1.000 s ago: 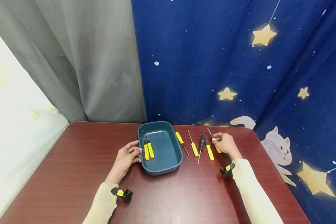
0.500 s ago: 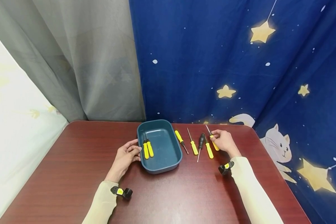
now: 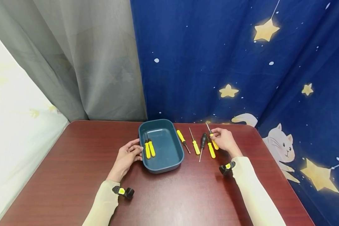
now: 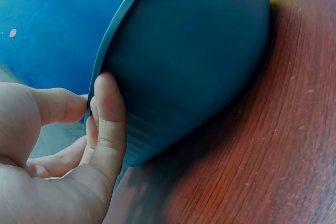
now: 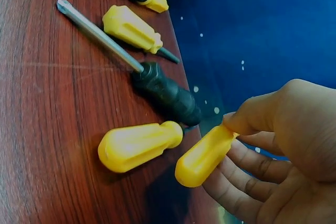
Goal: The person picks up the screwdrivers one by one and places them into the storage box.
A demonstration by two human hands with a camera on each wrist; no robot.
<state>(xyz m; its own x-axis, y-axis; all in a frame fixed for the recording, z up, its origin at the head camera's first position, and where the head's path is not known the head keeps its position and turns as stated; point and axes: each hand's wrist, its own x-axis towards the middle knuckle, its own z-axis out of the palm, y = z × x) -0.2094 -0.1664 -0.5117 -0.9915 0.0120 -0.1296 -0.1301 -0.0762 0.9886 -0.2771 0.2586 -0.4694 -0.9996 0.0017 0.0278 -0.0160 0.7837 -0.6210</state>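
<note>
My left hand (image 3: 126,159) pinches the left rim of a dark teal plastic bin (image 3: 163,170); the left wrist view shows thumb and fingers on either side of the rim (image 4: 98,59). Inside the bin, two yellow-handled screwdrivers (image 3: 151,148) lie side by side. Over at the right, my right hand (image 3: 226,140) pinches another yellow-handled screwdriver (image 5: 202,158) near the top of its handle, its shaft pointing away. That handle looks slightly raised off the table. Just left of it lies a similar yellow-handled screwdriver (image 5: 137,147), then a black-handled screwdriver (image 5: 167,94).
Between bin and black screwdriver lie two more yellow-handled screwdrivers, one with its handle (image 3: 180,135) at the far end, the other with its handle (image 3: 196,148) nearer. A brown wooden table (image 3: 164,201) ends at a blue starry curtain (image 3: 186,62) and a grey curtain (image 3: 110,62).
My right hand has shifted slightly left with its screwdriver, bringing it closer to the neighbouring yellow one. The left hand keeps its hold on the bin. The head view has tilted a little.
</note>
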